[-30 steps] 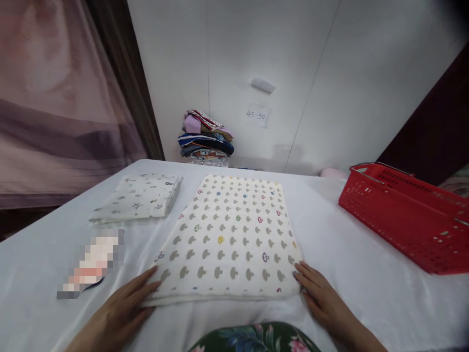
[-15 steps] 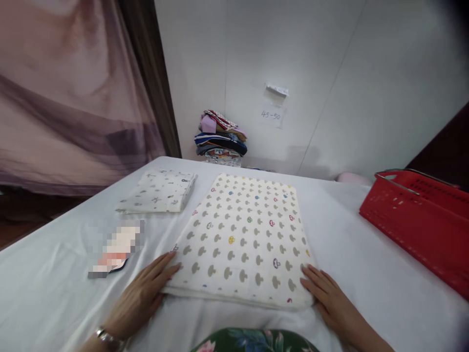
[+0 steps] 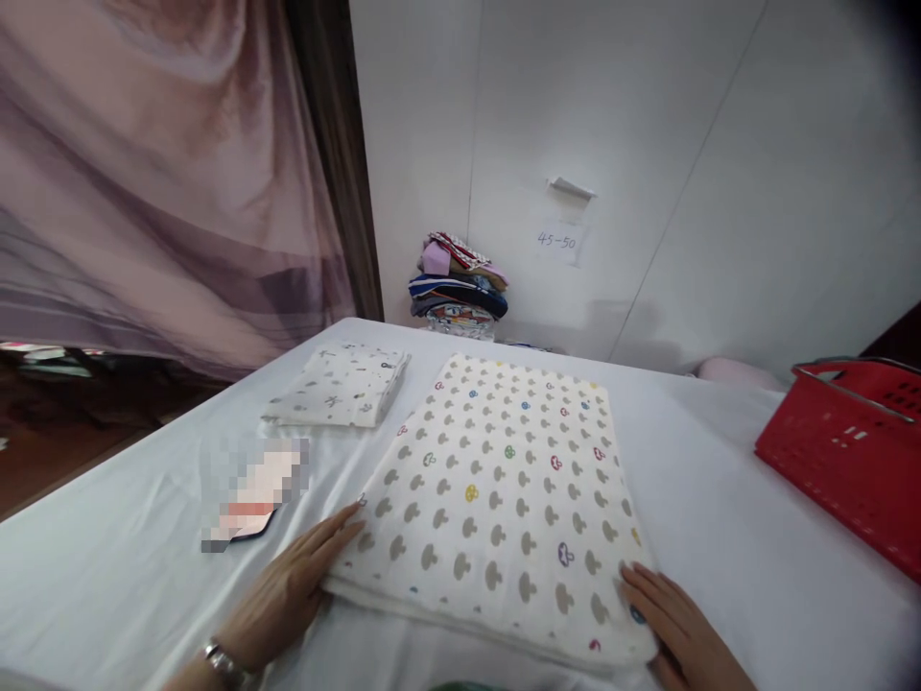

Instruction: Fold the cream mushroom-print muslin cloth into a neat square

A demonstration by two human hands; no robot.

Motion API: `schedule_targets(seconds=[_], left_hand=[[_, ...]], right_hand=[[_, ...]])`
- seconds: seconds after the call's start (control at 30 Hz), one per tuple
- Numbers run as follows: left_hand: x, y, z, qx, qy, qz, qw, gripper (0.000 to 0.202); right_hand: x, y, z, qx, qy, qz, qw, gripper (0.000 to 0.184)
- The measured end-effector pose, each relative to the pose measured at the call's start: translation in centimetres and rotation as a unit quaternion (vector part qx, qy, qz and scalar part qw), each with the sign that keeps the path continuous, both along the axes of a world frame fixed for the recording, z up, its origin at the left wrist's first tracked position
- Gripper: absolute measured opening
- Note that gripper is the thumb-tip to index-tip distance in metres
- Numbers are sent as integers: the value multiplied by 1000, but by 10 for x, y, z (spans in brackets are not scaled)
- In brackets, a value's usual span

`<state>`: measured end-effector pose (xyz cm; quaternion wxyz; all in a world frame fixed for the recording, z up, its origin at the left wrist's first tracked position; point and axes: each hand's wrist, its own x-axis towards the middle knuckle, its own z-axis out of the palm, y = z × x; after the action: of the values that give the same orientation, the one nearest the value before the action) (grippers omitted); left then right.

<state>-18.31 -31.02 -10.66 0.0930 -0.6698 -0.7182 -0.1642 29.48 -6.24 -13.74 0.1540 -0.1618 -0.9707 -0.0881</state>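
Observation:
A white cloth printed with grey and coloured mushrooms point(image 3: 496, 499) lies folded in layers on the white-covered table. My left hand point(image 3: 298, 581) rests at its near left edge, fingers stretched out and touching the fabric. At the near right edge, my right hand point(image 3: 676, 619) lies with its fingers extended on the cloth; part of that hand is cut off by the frame's bottom. A smaller folded white cloth with a sparse grey print point(image 3: 338, 386) sits at the table's far left. Nearer me on that side is a flat, pixelated object point(image 3: 251, 494) whose kind I cannot make out.
A red plastic basket with a metal handle point(image 3: 849, 451) stands on the right of the table. Behind the table, a stack of folded fabrics point(image 3: 460, 288) rises against the wall, beside a paper marked "45-50" point(image 3: 557, 240). A pink curtain point(image 3: 165, 182) hangs at left.
The view has turned leftward, so everything sits further right in the picture. Both hands stay at the sides of the mushroom cloth, whose near edge now looks more slanted.

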Motion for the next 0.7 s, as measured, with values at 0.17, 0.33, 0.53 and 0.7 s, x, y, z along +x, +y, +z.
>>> schedule_targets(seconds=[0.17, 0.33, 0.53, 0.7], left_hand=[[2, 1, 7, 30, -5, -24, 999, 72], [-3, 1, 7, 62, -12, -47, 997, 54], [-15, 10, -2, 71, -75, -40, 994, 37], [-12, 20, 3, 6, -79, -89, 993, 45]], right_hand=[[-1, 5, -6, -1, 64, 34, 997, 74], [3, 2, -13, -127, 137, -72, 980, 61], [1, 7, -16, -126, 97, -18, 987, 67], [2, 10, -21, -121, 94, 1, 988, 65]])
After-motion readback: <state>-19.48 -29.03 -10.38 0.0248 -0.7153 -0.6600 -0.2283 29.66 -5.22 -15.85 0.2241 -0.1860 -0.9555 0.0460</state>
